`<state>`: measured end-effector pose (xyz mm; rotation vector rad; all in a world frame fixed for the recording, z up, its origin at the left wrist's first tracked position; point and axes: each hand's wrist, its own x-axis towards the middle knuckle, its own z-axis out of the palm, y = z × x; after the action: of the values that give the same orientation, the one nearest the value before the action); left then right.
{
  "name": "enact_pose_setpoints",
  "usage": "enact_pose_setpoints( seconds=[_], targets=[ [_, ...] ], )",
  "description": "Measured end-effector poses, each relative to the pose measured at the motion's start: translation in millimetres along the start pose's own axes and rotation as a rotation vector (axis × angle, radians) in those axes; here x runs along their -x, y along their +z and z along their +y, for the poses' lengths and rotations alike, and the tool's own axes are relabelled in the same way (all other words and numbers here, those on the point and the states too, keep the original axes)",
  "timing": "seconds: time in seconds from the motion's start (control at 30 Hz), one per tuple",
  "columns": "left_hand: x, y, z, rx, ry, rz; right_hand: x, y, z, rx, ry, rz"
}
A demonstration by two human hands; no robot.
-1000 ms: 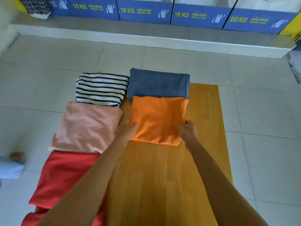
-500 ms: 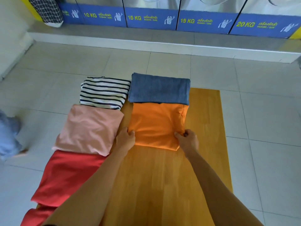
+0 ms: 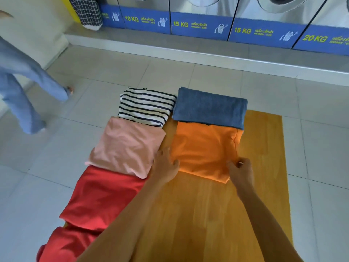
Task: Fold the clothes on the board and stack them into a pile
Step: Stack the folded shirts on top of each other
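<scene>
A folded orange garment (image 3: 204,148) lies on the wooden board (image 3: 264,167), its far edge against a folded blue one (image 3: 209,107). My left hand (image 3: 165,164) grips the orange garment's near left corner. My right hand (image 3: 240,172) pinches its near right corner. Along the board's left side lie a folded striped top (image 3: 145,106), a folded pink garment (image 3: 126,146) and a red one (image 3: 102,197). More red cloth (image 3: 64,244) shows at the near left.
The board lies on a pale tiled floor (image 3: 321,148). Washing machines with blue labels (image 3: 200,25) stand on a raised step at the back. A checked bag (image 3: 86,12) sits at the back left. A person's legs in light blue trousers (image 3: 20,91) are at the left.
Both hands have drawn the orange garment's near edge a little toward me and now pinch its corners. The person at the left has stepped further into view. The camera has tilted up.
</scene>
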<state>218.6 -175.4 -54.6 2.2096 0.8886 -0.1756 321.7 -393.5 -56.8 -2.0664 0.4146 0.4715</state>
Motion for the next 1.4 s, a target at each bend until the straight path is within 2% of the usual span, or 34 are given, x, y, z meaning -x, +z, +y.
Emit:
enact_pose_setpoints(
  seconds=[0.07, 0.13, 0.23, 0.3, 0.33, 0.4, 0.43, 0.5, 0.57, 0.67, 0.8, 0.87, 0.97, 1.1, 1.4],
  targets=[
    [2, -23, -16, 0.042, 0.078, 0.099, 17, 1, -6, 0.104, -0.098, 0.184],
    [-4, -53, -35, 0.037, 0.1, 0.248, 37, 7, -20, 0.138, -0.174, 0.255],
    [-27, -104, -68, 0.054, -0.035, 0.47, 61, 34, -47, 0.089, -0.237, 0.139],
    [-46, -133, -93, 0.054, -0.163, 0.558, 77, 65, -60, 0.135, -0.258, -0.061],
    [-54, -145, -105, 0.034, -0.223, 0.548, 85, 82, -66, 0.178, -0.259, -0.193],
    [-70, -158, -128, 0.001, -0.328, 0.425, 93, 120, -73, 0.242, -0.242, -0.441],
    [-75, -159, -135, -0.011, -0.351, 0.332, 95, 139, -76, 0.255, -0.199, -0.525],
    [-78, -151, -143, -0.078, -0.308, 0.185, 96, 173, -81, 0.247, -0.083, -0.587],
    [-76, -142, -148, -0.129, -0.26, 0.232, 93, 200, -81, 0.135, 0.026, -0.562],
    [-74, -136, -155, -0.007, -0.318, 0.384, 89, 225, -80, -0.038, 0.154, -0.474],
    [-89, -145, -164, 0.111, -0.457, 0.226, 83, 239, -78, -0.068, 0.133, -0.472],
    [-95, -157, -165, 0.244, -0.455, 0.146, 84, 237, -81, -0.08, 0.094, -0.473],
    [-97, -180, -167, 0.413, -0.333, 0.099, 86, 227, -92, -0.045, -0.052, -0.481],
    [-99, -217, -148, 0.559, -0.138, 0.117, 90, 209, -131, -0.132, -0.229, -0.537],
    [-174, -282, -55, 0.623, 0.064, 0.291, 36, 208, -243, -0.309, -0.23, -0.51]
  ],
)
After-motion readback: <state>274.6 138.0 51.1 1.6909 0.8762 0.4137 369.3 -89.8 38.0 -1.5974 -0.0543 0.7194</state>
